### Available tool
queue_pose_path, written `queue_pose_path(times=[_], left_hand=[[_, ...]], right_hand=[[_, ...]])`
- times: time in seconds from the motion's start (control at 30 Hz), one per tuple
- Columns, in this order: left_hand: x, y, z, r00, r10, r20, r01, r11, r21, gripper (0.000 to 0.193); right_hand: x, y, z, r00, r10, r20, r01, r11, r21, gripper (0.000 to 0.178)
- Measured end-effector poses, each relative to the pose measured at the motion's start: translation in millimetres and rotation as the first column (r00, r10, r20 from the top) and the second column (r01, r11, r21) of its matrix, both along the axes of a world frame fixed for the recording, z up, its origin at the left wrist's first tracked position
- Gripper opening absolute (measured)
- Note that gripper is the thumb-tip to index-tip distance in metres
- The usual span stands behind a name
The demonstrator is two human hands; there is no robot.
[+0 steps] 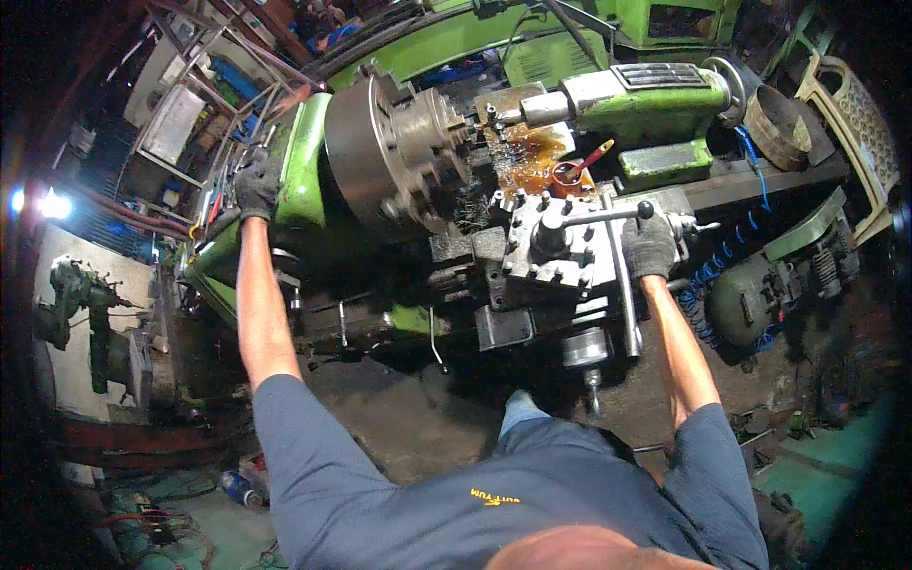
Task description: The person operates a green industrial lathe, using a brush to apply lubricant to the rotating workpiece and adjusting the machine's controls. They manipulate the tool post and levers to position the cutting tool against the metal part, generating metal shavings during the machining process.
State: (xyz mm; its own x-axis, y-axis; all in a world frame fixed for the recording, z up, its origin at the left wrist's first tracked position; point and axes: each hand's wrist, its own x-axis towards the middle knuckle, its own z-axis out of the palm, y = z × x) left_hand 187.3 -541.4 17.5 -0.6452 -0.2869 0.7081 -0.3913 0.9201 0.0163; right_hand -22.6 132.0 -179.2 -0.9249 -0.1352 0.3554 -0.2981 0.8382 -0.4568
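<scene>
Two points of contact are noted in the head view: the left hand [256,183], gloved, at the outer side of the green headstock [302,152], and the right hand [649,249], gloved, beside the lever tool post [551,245]. Finger closure cannot be told for either. Judged hazards: a glove could snag if the lathe chuck [356,152], between the hands, were running; the brush pot [567,180], ahead-left of the right hand, could tip if the clamping lever [608,215] swung into it. The tool post lies immediately left of the right hand, well right of the left.
</scene>
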Motion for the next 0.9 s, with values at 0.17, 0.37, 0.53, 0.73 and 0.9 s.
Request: queue_pose_path(times=[0.17,0.37,0.53,0.73,0.9], left_hand=[[-18,20,24,0.92,0.153,0.36,-0.204,0.973,0.108,0.047],[-39,75,48,0.831,0.229,0.507,-0.376,0.903,0.209,0.068],[-34,65,59,0.785,0.211,0.583,-0.365,0.917,0.16,0.044],[-33,40,55,0.866,0.214,0.452,-0.35,0.905,0.242,0.072],[-38,66,67,0.775,0.253,0.579,-0.464,0.85,0.25,0.068]], right_hand=[[-9,6,-16,0.999,-0.004,-0.033,0.006,0.998,0.068,0.028],[-16,16,-29,0.992,-0.014,-0.124,0.028,0.994,0.107,0.031],[-3,2,-8,0.999,-0.013,-0.03,0.015,0.998,0.062,0.028],[-7,2,-15,0.999,-0.012,-0.048,0.014,0.999,0.04,0.026],[-6,2,-15,0.999,-0.04,-0.03,0.042,0.997,0.071,0.028]])
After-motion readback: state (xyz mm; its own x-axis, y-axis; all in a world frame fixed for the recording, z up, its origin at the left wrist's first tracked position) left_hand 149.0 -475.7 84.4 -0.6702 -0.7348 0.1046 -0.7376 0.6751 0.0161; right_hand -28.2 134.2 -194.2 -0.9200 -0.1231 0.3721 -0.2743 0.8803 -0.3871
